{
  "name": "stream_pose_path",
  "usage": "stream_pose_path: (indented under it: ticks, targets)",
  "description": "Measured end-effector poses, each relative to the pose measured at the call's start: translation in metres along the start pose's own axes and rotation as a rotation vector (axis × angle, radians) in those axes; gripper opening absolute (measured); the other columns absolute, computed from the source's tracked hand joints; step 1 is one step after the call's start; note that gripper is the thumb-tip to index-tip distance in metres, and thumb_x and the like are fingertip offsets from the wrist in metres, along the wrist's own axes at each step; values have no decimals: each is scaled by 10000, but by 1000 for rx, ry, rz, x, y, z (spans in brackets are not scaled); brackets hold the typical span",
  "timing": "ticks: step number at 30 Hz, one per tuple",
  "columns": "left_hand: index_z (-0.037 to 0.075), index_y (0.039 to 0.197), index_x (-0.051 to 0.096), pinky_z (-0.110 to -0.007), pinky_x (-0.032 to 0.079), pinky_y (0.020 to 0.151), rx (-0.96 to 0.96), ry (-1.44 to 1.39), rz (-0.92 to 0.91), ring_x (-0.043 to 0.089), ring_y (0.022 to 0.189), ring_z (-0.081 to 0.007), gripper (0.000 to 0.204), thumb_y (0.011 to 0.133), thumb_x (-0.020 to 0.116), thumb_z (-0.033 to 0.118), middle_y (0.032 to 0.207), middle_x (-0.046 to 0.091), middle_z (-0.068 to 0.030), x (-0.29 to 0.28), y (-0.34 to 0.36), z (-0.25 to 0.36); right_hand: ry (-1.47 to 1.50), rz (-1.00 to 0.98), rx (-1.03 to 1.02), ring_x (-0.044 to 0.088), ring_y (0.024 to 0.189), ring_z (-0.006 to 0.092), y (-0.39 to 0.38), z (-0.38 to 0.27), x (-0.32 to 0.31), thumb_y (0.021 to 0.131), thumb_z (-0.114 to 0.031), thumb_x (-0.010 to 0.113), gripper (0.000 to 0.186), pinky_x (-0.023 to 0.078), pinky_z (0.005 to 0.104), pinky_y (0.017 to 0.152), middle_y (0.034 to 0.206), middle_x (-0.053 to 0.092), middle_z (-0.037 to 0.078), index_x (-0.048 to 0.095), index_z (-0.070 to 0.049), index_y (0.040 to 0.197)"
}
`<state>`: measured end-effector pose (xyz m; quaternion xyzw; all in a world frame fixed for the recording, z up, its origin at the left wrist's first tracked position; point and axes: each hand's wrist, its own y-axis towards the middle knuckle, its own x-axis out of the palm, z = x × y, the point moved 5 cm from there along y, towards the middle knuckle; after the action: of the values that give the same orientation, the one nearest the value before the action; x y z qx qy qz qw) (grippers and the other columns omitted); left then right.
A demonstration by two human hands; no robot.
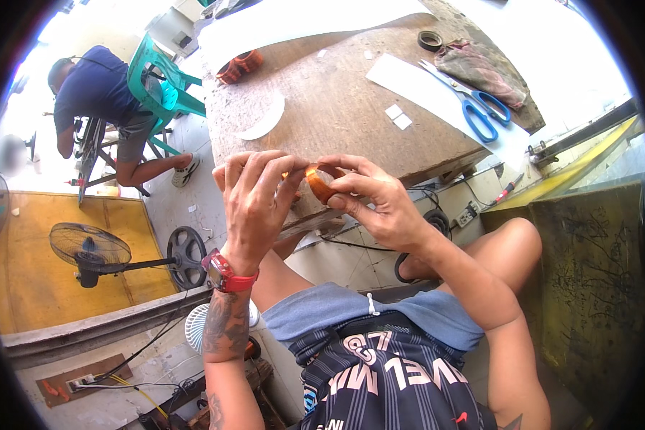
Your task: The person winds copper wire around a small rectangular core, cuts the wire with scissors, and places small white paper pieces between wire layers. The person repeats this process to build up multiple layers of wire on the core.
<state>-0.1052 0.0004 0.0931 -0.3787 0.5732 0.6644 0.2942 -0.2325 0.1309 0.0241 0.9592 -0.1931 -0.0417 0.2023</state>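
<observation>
A copper wire coil (319,185), ring-shaped and shiny orange, is held just off the near edge of the wooden table. My right hand (383,204) pinches it between thumb and fingers from the right. Beside it, my left hand (256,188) has its fingers drawn together, with an orange glint between the fingertips. Whether that glint belongs to the same coil or to another piece, I cannot tell. On the table farther off lie more copper coils (240,67), set close together.
On the wooden table (322,93) lie blue-handled scissors (473,107) over white sheet material, a tape roll (430,41), a rag (480,72) and a curved white piece (264,118). A standing fan (89,247) is at left. Beyond, a person (100,93) bends near a green chair (161,86).
</observation>
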Motion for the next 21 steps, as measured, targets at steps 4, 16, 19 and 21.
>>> stream_pose_path:
  ticks: [4, 16, 19, 21]
  targets:
    - [180, 1223, 724, -382, 395, 999, 285, 149, -162, 564, 1163, -202, 380, 845, 762, 200, 1279, 659, 44, -6, 0, 0, -97, -170, 16, 636, 1298, 309, 4, -3, -13, 958, -23, 735, 183, 569, 419, 1043, 1427, 621, 172, 749, -26, 1141]
    - [71, 1286, 581, -311, 474, 806, -218, -354, -10, 625, 878, -159, 403, 934, 771, 27, 1212, 745, -87, -12, -20, 14, -244, -16, -141, 649, 1273, 358, 1, -2, -13, 949, -19, 745, 143, 606, 433, 992, 1432, 591, 194, 734, -20, 1092]
    - [61, 1283, 488, -173, 386, 579, -628, -757, -51, 493, 700, -9, 382, 998, 741, 48, 1148, 753, -88, 2, -46, 31, -231, -3, -192, 671, 1197, 389, 0, -2, -7, 947, -52, 749, 219, 604, 443, 990, 1421, 580, 192, 730, -49, 1166]
    - [66, 1275, 464, -160, 359, 555, -729, -1012, 26, 459, 678, 12, 389, 1000, 739, 37, 1148, 745, -86, 12, -52, 33, -232, -17, -202, 668, 1203, 384, -2, -2, -4, 945, -49, 750, 224, 604, 443, 987, 1438, 565, 189, 724, -56, 1167]
